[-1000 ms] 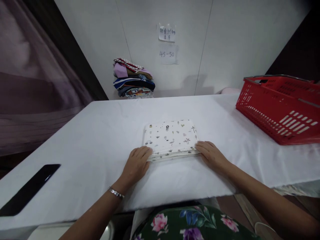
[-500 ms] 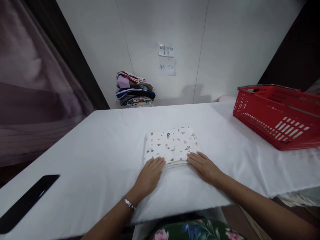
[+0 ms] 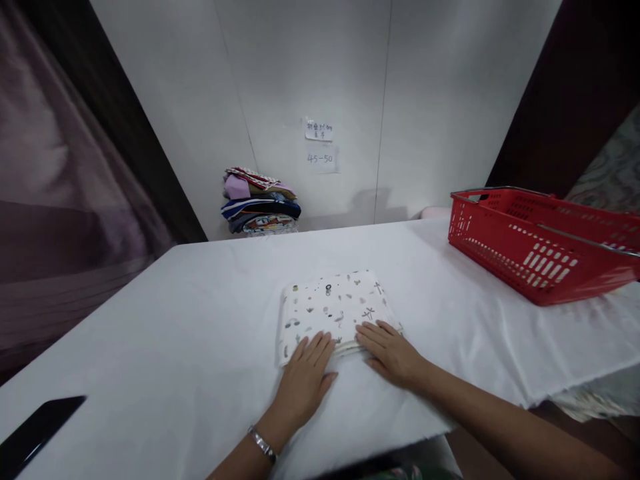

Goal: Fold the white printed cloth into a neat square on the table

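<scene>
A folded white cloth (image 3: pixel 330 307) printed with small animals, palm trees and other figures lies flat on the white-covered table (image 3: pixel 210 320). My left hand (image 3: pixel 305 380) rests palm down, its fingertips on the cloth's near left part and its thumb out to the side. On the near right part lie the fingers of my right hand (image 3: pixel 390 353), also stretched out flat. Neither hand grips anything. Several folded layers show along the near edge between the hands.
A red plastic basket (image 3: pixel 530 267) with metal handles stands on the right of the table. At the back, folded fabrics (image 3: pixel 263 207) are stacked against the wall. A black flat object (image 3: pixel 40 430) lies at the near left. Paper notes (image 3: pixel 320 143) hang on the wall.
The view has tilted up and shifted right. My left thumb has spread outward, and my right fingers have slid a little inward on the cloth. The cloth stays folded.
</scene>
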Motion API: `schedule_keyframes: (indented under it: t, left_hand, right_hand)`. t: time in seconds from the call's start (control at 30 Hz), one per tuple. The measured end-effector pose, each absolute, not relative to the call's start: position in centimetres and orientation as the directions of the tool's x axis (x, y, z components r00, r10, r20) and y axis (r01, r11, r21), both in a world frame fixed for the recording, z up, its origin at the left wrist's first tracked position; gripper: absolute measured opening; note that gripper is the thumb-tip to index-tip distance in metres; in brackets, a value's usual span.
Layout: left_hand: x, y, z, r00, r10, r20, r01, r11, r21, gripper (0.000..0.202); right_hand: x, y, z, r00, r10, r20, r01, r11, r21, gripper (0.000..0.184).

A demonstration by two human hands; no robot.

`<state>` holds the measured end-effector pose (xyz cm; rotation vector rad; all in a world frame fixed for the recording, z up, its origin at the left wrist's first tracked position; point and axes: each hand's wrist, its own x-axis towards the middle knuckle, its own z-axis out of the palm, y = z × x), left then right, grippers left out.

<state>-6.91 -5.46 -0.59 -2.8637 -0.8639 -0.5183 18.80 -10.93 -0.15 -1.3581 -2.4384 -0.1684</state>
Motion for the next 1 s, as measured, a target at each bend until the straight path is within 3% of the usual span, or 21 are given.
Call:
schedule_keyframes:
  t: [0.27,0.33,0.43,0.57,0.7,0.9,1.0]
  left_hand:
    - [-11.9,-5.3,-0.3,0.711,0.570,0.412,0.614,-0.789,0.033,0.041]
    - [-13.3,-4.6,0.1,0.612,0.630,0.477,0.670,-0.734,0.110,0.032]
    - [-14.1,-2.8,1.3,0.365,0.784,0.502,0.766,-0.559,0.316,0.031]
    - [-12.5,-0.1,2.6,0.178,0.921,0.346,0.768,-0.350,0.536,0.039]
    - [-10.9,1.4,2.1,0.157,0.969,0.191,0.734,-0.244,0.634,0.036]
    - [-9.1,-0.8,0.9,0.076,0.996,0.048,0.625,-0.085,0.776,0.042]
    - [-7.4,-4.5,0.7,0.174,0.976,-0.131,0.473,0.034,0.880,0.051]
  right_hand:
    - [23.5,-12.7,-0.7,-0.375,0.850,0.371,0.900,0.430,-0.074,0.049]
    - [24.5,-12.4,-1.0,-0.320,0.836,0.445,0.900,0.415,-0.134,0.047]
    - [25.4,-10.3,-1.2,-0.108,0.832,0.544,0.901,0.314,-0.301,0.041]
    - [25.6,-5.5,-0.9,0.173,0.901,0.397,0.854,0.063,-0.517,0.042]
    - [25.0,-2.2,-0.7,0.266,0.946,0.184,0.813,-0.118,-0.570,0.049]
    - [25.8,-1.4,-0.3,0.216,0.969,0.121,0.784,-0.098,-0.614,0.061]
    - [28.2,-0.6,0.8,0.145,0.982,0.117,0.800,-0.047,-0.598,0.062]
